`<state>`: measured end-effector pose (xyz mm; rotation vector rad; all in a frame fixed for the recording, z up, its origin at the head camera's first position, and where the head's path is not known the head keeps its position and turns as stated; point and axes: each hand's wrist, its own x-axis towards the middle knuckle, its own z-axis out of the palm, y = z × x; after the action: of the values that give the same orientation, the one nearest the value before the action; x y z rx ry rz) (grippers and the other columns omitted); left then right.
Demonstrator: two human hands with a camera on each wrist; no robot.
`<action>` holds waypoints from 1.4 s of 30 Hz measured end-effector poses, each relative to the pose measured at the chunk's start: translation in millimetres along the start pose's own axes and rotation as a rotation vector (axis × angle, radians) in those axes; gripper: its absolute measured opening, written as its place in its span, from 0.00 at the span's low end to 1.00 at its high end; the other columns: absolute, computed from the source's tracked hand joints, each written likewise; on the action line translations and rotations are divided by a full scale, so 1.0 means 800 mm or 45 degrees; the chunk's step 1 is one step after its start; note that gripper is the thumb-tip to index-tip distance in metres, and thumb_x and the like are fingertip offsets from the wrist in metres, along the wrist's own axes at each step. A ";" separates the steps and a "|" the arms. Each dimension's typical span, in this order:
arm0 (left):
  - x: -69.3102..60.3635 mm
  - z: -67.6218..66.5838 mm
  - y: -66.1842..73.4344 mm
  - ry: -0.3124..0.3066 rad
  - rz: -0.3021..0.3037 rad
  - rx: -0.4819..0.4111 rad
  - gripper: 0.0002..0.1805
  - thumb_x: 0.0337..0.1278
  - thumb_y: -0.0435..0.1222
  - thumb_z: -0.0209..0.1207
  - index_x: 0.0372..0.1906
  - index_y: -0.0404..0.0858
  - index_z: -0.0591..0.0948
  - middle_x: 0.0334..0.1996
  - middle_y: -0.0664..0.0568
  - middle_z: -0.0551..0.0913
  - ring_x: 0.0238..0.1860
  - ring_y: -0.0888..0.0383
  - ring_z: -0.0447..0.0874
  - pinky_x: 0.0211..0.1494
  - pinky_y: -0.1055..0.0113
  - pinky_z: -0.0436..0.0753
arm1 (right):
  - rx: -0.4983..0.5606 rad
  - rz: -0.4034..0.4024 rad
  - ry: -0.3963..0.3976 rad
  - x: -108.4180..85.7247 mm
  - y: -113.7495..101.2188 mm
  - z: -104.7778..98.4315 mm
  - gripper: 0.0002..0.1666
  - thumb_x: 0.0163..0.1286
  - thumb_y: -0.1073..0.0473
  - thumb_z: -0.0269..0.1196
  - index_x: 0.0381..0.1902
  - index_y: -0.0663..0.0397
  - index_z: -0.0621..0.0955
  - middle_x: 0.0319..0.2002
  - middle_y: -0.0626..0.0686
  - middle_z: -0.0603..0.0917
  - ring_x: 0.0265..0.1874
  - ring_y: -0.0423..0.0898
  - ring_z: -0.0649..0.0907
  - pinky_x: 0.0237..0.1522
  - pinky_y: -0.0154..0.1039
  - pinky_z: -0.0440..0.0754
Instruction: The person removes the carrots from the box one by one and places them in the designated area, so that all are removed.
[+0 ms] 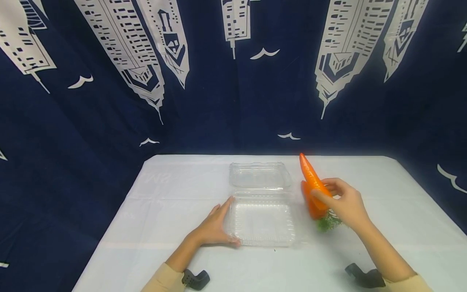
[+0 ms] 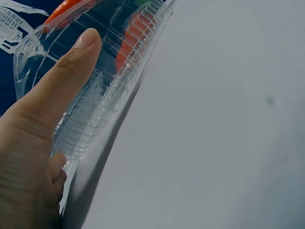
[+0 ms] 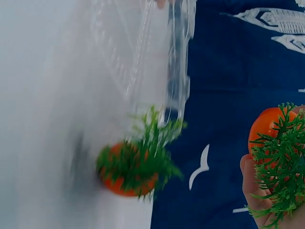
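A clear plastic clamshell container (image 1: 262, 245) lies with its lid (image 1: 260, 176) folded back, away from me. My left hand (image 1: 216, 227) holds the base's left side, its thumb (image 2: 66, 71) along the near wall and its index finger toward the hinge. Right of the container, my right hand (image 1: 344, 202) grips an orange carrot (image 1: 310, 172) near its leafy end, tip pointing away and up. The green leaves of this carrot (image 3: 281, 157) show in the right wrist view. Below it a second carrot (image 1: 308, 202) lies on the table, partly hidden, its green top (image 3: 138, 162) blurred.
A white cloth covers the table (image 1: 164, 219). Behind it hangs a dark blue curtain (image 1: 233, 105) printed with white buildings and birds. Dark wrist devices (image 1: 197, 280) sit at both cuffs.
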<state>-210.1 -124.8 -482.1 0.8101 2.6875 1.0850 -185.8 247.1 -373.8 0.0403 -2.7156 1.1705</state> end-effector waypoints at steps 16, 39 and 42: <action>-0.002 0.002 -0.003 0.000 -0.004 -0.034 0.76 0.24 0.54 0.80 0.78 0.36 0.44 0.76 0.42 0.50 0.74 0.42 0.50 0.75 0.44 0.45 | -0.044 0.122 0.003 0.006 0.056 -0.027 0.41 0.67 0.37 0.62 0.59 0.68 0.73 0.50 0.72 0.78 0.45 0.64 0.79 0.30 0.31 0.81; -0.001 0.001 -0.001 0.005 0.000 -0.005 0.76 0.24 0.57 0.79 0.78 0.40 0.44 0.77 0.46 0.50 0.75 0.46 0.50 0.76 0.48 0.44 | -0.152 0.292 -0.071 0.021 0.145 -0.046 0.46 0.67 0.34 0.59 0.55 0.77 0.71 0.44 0.76 0.78 0.30 0.53 0.80 0.24 0.38 0.79; -0.001 0.000 0.000 0.003 -0.005 -0.008 0.76 0.24 0.57 0.79 0.79 0.41 0.44 0.77 0.46 0.50 0.75 0.46 0.49 0.75 0.48 0.43 | -0.163 0.317 -0.094 0.023 0.151 -0.047 0.46 0.67 0.34 0.59 0.54 0.78 0.71 0.43 0.75 0.79 0.28 0.51 0.79 0.24 0.38 0.79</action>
<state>-209.7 -125.1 -482.4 0.8026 2.6855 1.0935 -209.9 358.0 -431.7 -0.2851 -2.9199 1.0692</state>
